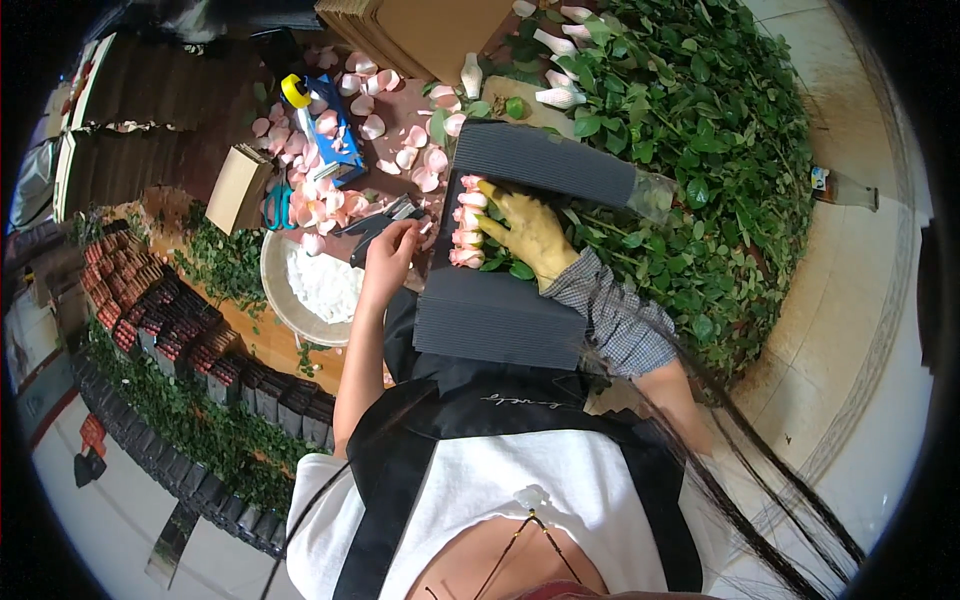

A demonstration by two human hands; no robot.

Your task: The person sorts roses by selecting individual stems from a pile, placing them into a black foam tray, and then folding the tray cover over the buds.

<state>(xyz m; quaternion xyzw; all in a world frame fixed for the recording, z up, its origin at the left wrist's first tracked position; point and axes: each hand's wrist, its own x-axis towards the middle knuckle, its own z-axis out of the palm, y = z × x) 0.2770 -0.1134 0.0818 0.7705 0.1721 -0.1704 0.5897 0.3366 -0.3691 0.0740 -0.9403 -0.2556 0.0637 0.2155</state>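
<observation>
My right hand (529, 229), in a yellow rubber glove, lies over a row of pink roses (467, 238) with its fingers apart, their tips touching the blooms. The roses lie on dark grey corrugated cardboard (499, 319), with one flap spread toward me and another beyond the hand. Their leafy stems run off to the right. My left hand (391, 251) is bare, its fingers curled beside a black stapler (379, 223). Whether those fingers grip the stapler or only hover over it is unclear.
A bowl of white pieces (322, 289) stands left, near teal scissors (279, 204), a blue box (330, 139) and yellow tape (295, 91). Loose petals (373, 126) litter the table. Leafy stems (697, 150) pile up right, beside a glass bottle (847, 189). Wrapped bouquets (172, 315) line the left.
</observation>
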